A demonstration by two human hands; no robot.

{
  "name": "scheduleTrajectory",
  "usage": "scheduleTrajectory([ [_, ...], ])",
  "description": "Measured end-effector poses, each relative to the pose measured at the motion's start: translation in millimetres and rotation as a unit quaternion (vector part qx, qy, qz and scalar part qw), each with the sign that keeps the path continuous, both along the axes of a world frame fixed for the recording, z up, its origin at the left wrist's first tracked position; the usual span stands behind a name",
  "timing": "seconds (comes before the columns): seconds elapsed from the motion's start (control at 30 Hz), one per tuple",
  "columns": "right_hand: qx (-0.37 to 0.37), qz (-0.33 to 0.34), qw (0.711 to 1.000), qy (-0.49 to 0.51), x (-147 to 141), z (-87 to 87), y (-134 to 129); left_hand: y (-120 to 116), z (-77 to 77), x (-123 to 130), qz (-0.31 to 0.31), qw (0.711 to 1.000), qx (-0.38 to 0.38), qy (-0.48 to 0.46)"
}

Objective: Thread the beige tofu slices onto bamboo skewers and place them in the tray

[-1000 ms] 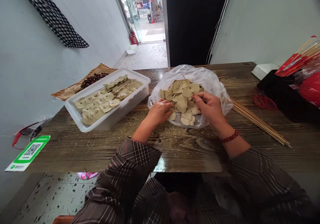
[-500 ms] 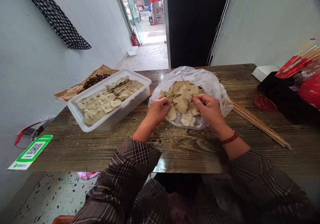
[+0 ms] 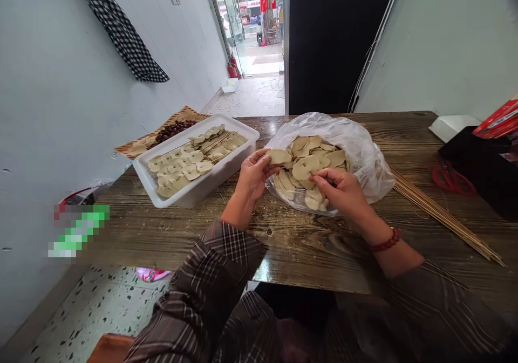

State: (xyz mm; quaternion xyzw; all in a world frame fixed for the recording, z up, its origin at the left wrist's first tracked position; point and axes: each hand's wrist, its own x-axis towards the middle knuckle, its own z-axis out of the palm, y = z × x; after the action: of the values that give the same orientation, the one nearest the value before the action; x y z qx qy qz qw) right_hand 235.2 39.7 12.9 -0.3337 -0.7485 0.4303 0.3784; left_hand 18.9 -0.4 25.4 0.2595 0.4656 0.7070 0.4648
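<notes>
My left hand (image 3: 254,175) pinches a flat, pale beige slice (image 3: 279,156) by its edge, over the left side of a clear plastic bag (image 3: 364,152). In my right hand (image 3: 336,187), closed at the fingertips, is a thin skewer with a round slice (image 3: 306,167) on it; the skewer itself is mostly hidden now. Beneath both hands lies a heap of loose slices (image 3: 335,159) in the opened bag. To the left stands a white plastic tray (image 3: 194,193) with rows of skewered slices (image 3: 178,171).
A bundle of bamboo skewers (image 3: 449,217) lies right of the bag on the wooden table (image 3: 226,244). Red-handled scissors (image 3: 453,181) rest beside a black container (image 3: 465,158). Dark red pieces (image 3: 172,131) sit on a patterned mat behind the tray.
My left hand has lifted a slice from the heap and turned palm upward with it. The slice at my right hand has tilted and sunk slightly. The view has shifted left.
</notes>
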Motion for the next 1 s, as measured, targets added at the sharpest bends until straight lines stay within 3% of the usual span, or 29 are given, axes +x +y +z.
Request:
scheduleTrajectory([
  [0.13, 0.033, 0.041, 0.998, -0.041, -3, -0.9, -6, 1, -1.4, -2, 0.022, 0.999, 0.022, -0.035],
  [0.37, 0.065, 0.045, 0.994, -0.077, -5, -1.6, -12, 1, -2.8, -3, 0.062, 0.996, 0.058, -0.036],
  [1.0, 0.089, 0.020, 0.992, -0.088, -6, -7.8, -7, -4, 4.3, 7, 0.053, 0.996, 0.049, 0.050],
])
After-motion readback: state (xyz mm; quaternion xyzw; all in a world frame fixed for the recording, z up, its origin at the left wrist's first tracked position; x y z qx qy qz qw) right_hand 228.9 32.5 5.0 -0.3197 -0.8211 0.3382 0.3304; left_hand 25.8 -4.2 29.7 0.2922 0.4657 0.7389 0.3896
